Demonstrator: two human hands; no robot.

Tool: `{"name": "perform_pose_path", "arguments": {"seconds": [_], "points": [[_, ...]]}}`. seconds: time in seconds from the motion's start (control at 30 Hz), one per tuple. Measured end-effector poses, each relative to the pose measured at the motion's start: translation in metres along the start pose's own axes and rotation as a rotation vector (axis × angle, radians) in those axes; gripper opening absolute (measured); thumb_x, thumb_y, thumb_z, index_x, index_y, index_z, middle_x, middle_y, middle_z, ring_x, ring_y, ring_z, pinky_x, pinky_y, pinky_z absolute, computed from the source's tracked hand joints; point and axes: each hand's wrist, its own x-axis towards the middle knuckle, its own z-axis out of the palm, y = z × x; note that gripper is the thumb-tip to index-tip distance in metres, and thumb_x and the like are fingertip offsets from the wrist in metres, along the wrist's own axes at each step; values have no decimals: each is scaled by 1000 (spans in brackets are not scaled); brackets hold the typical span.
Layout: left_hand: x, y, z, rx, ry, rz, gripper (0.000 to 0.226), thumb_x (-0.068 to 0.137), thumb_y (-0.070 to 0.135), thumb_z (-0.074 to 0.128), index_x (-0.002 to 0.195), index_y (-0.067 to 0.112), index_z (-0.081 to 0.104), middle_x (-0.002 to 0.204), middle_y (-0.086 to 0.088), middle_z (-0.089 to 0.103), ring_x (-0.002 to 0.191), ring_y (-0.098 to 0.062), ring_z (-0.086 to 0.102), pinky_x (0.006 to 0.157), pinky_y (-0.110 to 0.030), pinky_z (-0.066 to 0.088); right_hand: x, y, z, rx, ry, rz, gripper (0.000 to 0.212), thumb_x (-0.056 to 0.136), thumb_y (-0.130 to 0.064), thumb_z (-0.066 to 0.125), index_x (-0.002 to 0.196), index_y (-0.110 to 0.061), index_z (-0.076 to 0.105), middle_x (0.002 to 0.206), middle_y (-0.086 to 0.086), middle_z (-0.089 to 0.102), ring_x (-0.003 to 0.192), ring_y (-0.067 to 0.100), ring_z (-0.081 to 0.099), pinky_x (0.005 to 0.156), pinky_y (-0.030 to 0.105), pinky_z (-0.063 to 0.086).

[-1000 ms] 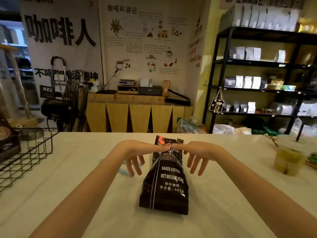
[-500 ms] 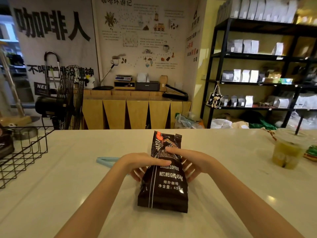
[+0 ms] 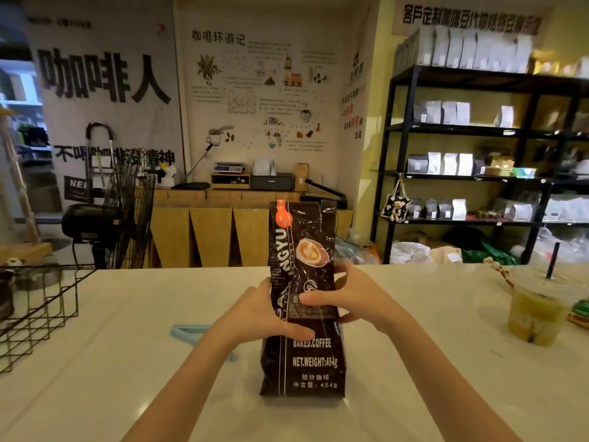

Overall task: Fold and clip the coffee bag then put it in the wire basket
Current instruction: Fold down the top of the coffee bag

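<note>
Coffee bag (image 3: 302, 314): stands upright at the centre of the surface (image 3: 127, 393), top unfolded.
Left hand (image 3: 264, 317): closed around the bag's left side.
Right hand (image 3: 353, 298): closed around its right side, thumb on front.
Clip (image 3: 188, 331): light blue, lying at 9 o'clock of the bag.
Wire basket (image 3: 41, 311): far at 9 o'clock, at the edge.

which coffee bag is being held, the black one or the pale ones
The black coffee bag standing on the table, gripped by the left hand and right hand. The pale bags sit untouched on the shelves.
</note>
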Motion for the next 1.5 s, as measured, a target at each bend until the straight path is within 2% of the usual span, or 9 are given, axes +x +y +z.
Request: {"name": "perform_pose_path", "arguments": {"seconds": [0.13, 0.4, 0.67, 0.83, 0.97, 1.13, 1.23, 1.3, 1.5], "points": [[0, 1, 4, 116, 188, 88, 117, 43, 43, 86, 136, 28, 17, 122, 6, 38, 122, -13, 32, 99, -34, 38, -5, -1, -1, -24, 95, -185, 92, 49, -38, 87, 124, -20, 37, 99, -14, 51, 95, 8, 56, 70, 20, 51], [3, -3, 12, 71, 165, 139, 118, 39, 57, 81, 134, 33, 17, 134, 6, 38, 125, -12, 37, 104, -37, 39, -8, 1, -3, -47, -12, -188, 96, 53, -28, 87, 127, -19, 27, 107, -12, 44, 92, 3, 50, 67, 14, 45], [-4, 4, 10, -153, 194, 152, 91, 61, 33, 80, 129, 34, 20, 103, 26, 39, 92, 6, 41, 71, -8, 35, -15, -9, -12, -11, -20, -209, 111, 62, -31, 81, 143, -23, 7, 144, 1, 34, 128, 17, 37, 94, 24, 33], [-4, 3, 17, -172, 251, 144, 94, 60, 36, 80, 135, 26, 25, 123, 11, 47, 106, -3, 42, 89, -24, 39, -26, -45, -9, -127, 602, -696, 100, 64, -41, 78, 142, -20, 18, 147, 3, 29, 135, 14, 20, 110, 33, 20], [-6, 5, 20, -183, 306, 161, 92, 58, 40, 80, 133, 27, 28, 110, 18, 45, 100, 0, 43, 84, -18, 40, -12, -84, -8, -787, 563, -1075, 61, 69, -37, 73, 124, -21, 52, 144, 10, 41, 137, 28, 21, 112, 46, 13], [-6, 6, 28, -162, 376, 176, 93, 52, 46, 81, 131, 32, 33, 118, 14, 50, 106, -4, 45, 91, -28, 43, 8, -115, -12, -1315, 201, -1070, 32, 80, -44, 61, 102, -22, 68, 117, 1, 64, 127, 25, 43, 113, 52, 1], [-4, 7, 31, -146, 394, 180, 97, 50, 49, 81, 131, 32, 32, 124, 8, 51, 112, -10, 47, 97, -37, 45, 21, -110, -15, -1381, 330, -1272, 31, 74, -47, 66, 62, -18, 69, 65, -4, 67, 82, 23, 62, 104, 51, 35], [-3, 8, 33, -134, 392, 195, 98, 49, 51, 80, 132, 33, 30, 126, 7, 50, 114, -10, 46, 98, -38, 44, 28, -103, -18, -1340, 385, -1340, 37, 76, -47, 63, 54, -18, 65, 56, -5, 64, 72, 21, 58, 91, 40, 46], [4, 20, 44, -228, 281, 227, 93, 49, 51, 80, 124, 30, 29, 127, 8, 46, 114, -10, 47, 95, -30, 44, 37, -93, -23, -1202, 491, -1406, 52, 82, -47, 46, 44, -15, 60, 43, -5, 57, 60, 17, 52, 75, 29, 29]]}}
